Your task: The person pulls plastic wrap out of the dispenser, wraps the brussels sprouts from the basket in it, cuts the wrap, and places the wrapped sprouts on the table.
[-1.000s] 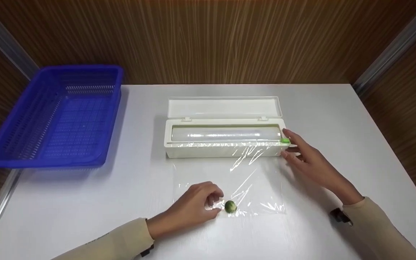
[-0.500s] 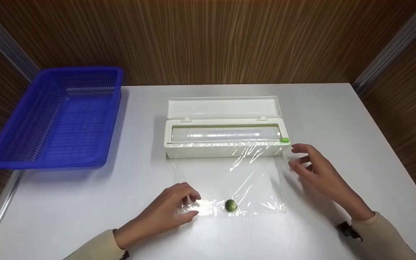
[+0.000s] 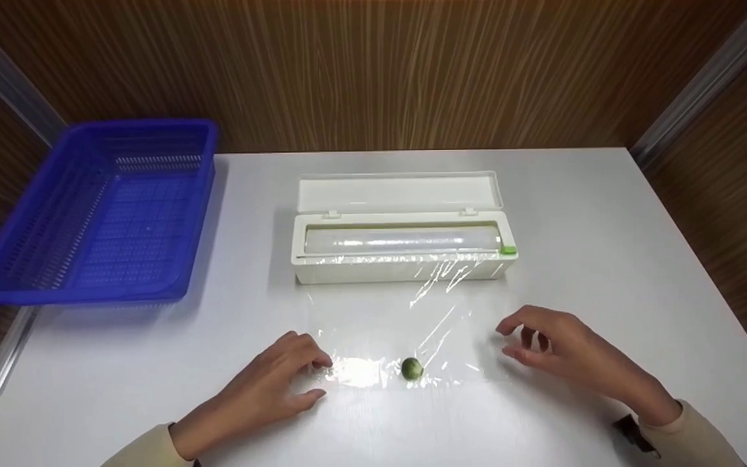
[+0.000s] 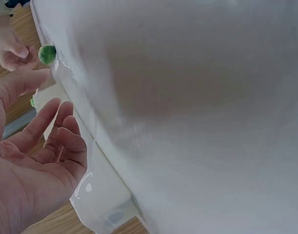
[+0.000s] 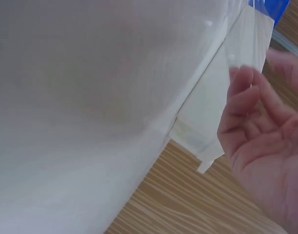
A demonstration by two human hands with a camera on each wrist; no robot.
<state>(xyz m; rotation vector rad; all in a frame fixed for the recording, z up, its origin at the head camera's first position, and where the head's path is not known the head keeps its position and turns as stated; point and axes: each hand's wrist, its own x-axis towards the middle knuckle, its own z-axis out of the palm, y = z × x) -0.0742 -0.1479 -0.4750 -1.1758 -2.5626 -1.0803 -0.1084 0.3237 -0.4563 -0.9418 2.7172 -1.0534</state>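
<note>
A sheet of clear cling film [image 3: 380, 324] lies on the white table, drawn out from a white cling film dispenser [image 3: 308, 271]. On the sheet near its front edge sits a small round green vegetable [image 3: 412, 369], possibly a Brussels sprout. My left hand [image 3: 266, 386] hovers by the film's front left corner, thumb and fingers apart, holding nothing. Over by the front right side of the film is my right hand [image 3: 561, 344], its fingers loosely bent with a gap to the thumb. In the right wrist view, whether that hand [image 5: 270, 141] touches the film cannot be told.
The dispenser's lid [image 3: 399, 192] is raised, showing the film roll [image 3: 399, 240] inside. A green slider [image 3: 508, 250] sits at its right end. At the back left stands a blue plastic basket [image 3: 195, 259]. Wood-grain panels [image 3: 380, 78] enclose the table's back and sides.
My left hand has drawn away from the green vegetable, leftward along the film's front edge. My right hand has left the dispenser's right end and come down toward the film's front right corner.
</note>
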